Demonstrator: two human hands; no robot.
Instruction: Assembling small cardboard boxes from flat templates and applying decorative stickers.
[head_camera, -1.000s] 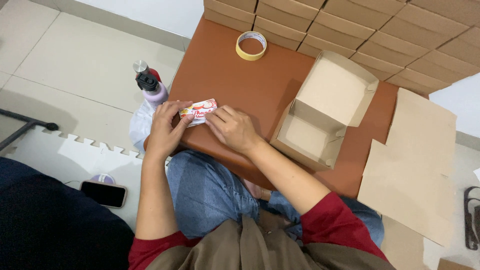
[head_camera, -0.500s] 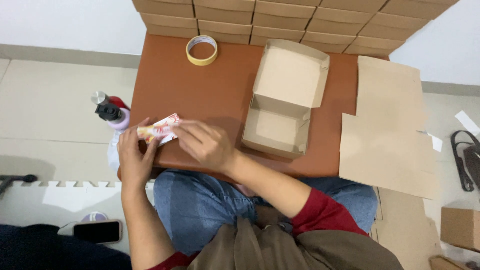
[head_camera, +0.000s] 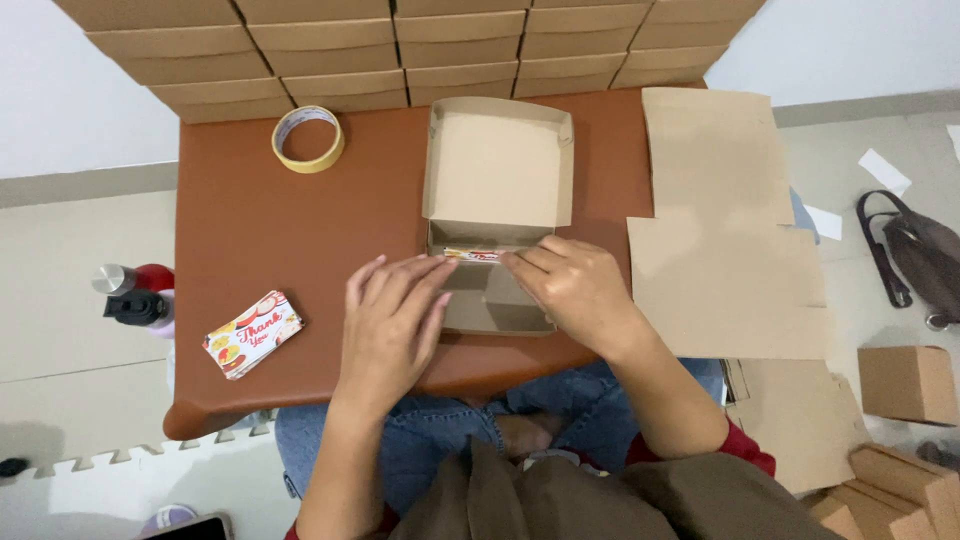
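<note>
Both hands are over the open cardboard box (head_camera: 497, 170) that sits on the brown table (head_camera: 300, 250); between them they hold a small printed card (head_camera: 472, 255) level across the box's near tray, just below the hinge where the raised lid begins. The left hand (head_camera: 392, 320) lies palm down over the tray's left part; its fingers (head_camera: 425, 275) are stretched nearly straight and close together, the tips touching the card's left end. The right hand (head_camera: 575, 290) is more curled; its fingers (head_camera: 530, 258) are bent and pinch the card's right end, the thumb hidden beneath, so how tight the grip is cannot be told. A stack of similar cards (head_camera: 253, 334) lies on the table well to the left of the left hand; a roll of tape (head_camera: 308, 139) lies at the far left of the table; flat cardboard sheets (head_camera: 725, 220) overlap the table's right edge; stacked folded boxes (head_camera: 400, 45) line the far side.
</note>
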